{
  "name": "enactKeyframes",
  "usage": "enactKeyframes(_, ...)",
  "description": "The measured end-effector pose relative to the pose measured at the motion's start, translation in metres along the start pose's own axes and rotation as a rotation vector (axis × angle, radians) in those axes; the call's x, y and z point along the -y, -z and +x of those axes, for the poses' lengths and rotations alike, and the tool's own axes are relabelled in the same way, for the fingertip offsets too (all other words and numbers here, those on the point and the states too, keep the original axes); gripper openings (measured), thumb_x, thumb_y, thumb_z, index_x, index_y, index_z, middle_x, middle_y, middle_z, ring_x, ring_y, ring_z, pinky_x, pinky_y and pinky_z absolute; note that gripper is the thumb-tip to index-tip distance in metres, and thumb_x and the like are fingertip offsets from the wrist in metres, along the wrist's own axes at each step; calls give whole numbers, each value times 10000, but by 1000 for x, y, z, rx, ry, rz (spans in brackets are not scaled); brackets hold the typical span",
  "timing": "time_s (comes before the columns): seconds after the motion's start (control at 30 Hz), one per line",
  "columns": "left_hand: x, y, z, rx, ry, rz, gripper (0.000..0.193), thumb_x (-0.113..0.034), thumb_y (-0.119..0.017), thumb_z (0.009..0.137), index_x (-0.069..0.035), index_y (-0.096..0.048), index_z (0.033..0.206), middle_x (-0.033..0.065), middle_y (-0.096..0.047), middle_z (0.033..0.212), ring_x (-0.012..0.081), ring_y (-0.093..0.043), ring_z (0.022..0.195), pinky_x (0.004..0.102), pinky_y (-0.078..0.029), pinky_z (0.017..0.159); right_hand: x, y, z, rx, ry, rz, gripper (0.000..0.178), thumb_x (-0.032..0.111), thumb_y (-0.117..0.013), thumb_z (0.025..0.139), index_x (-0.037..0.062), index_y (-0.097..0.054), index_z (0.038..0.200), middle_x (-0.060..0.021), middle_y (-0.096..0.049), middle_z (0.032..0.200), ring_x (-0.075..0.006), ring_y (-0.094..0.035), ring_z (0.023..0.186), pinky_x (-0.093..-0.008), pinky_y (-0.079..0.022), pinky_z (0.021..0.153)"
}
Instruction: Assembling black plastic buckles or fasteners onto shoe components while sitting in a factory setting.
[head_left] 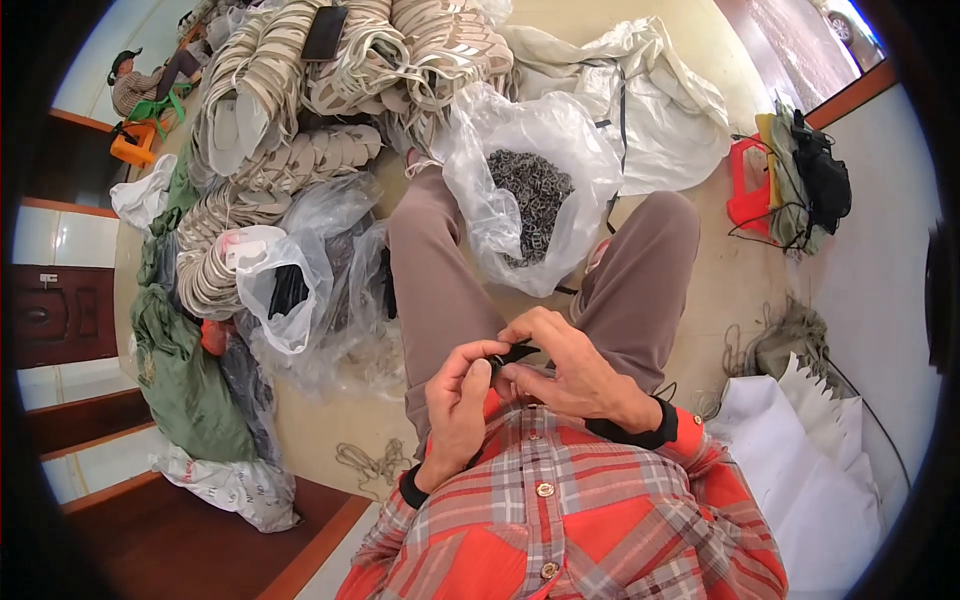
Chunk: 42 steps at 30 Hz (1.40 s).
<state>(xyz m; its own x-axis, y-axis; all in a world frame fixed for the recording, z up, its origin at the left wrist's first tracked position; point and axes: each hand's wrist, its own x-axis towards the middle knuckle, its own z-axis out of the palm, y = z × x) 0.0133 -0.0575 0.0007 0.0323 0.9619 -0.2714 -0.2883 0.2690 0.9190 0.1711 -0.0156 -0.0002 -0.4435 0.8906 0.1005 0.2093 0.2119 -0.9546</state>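
Note:
In front of my shirt, both hands meet around a short black strap. My left hand pinches one end between thumb and fingertips; a small dark piece there may be a buckle, but it is too small to be sure. Curled over the other end is my right hand, its fingers hiding part of the strap. Beyond them, between my knees, stands an open clear plastic bag with a heap of small dark metal buckles inside. A smaller clear bag holding black strips lies left of my leg.
Stacked beige sandal parts fill the far left, with a phone on top. Green sacks lie left. A white sack spreads far ahead. A red stool with bags is right. Another person sits far left.

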Motion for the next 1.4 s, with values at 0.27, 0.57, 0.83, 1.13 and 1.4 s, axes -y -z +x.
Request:
enactKeyframes(0.27,-10,-7,-3,48,42,83,212,-93,-485,916,34,-537,1077,48,-588,824,87,-554,690,223,-474,649,3,14,3,35,-2,124,270,55,-647,743,0,-516,972,-129,-520,921,-254,-571,811,-323,-463,704)
enactKeyframes(0.57,-7,-7,1,137,13,12,241,-112,-443,938,25,-500,1127,57,-572,793,111,-560,715,247,-484,690,7,16,2,18,-83,279,260,48,-653,761,-23,-533,980,-108,-558,898,-181,-589,820,-297,-472,743)
enactKeyframes(0.83,-19,-7,11,132,245,-480,270,-38,-461,907,61,-483,1157,154,-575,1059,172,-608,767,300,-514,736,0,13,-4,-129,-166,253,293,62,-643,768,2,-516,1026,-128,-590,978,-227,-599,880,-301,-475,770)
enactKeyframes(1.13,-8,-8,9,-26,158,-71,209,-5,-536,868,58,-579,1063,94,-646,897,99,-613,722,215,-511,663,18,14,6,-122,309,-470,259,110,-655,622,35,-542,842,-98,-531,789,-267,-536,768,-374,-408,737)
enactKeyframes(1.4,-9,-7,6,-10,103,163,213,12,-553,849,44,-589,1056,34,-630,804,54,-580,687,192,-489,600,10,12,7,-34,347,-570,171,143,-641,629,67,-505,701,-54,-459,629,-224,-474,625,-347,-355,609)
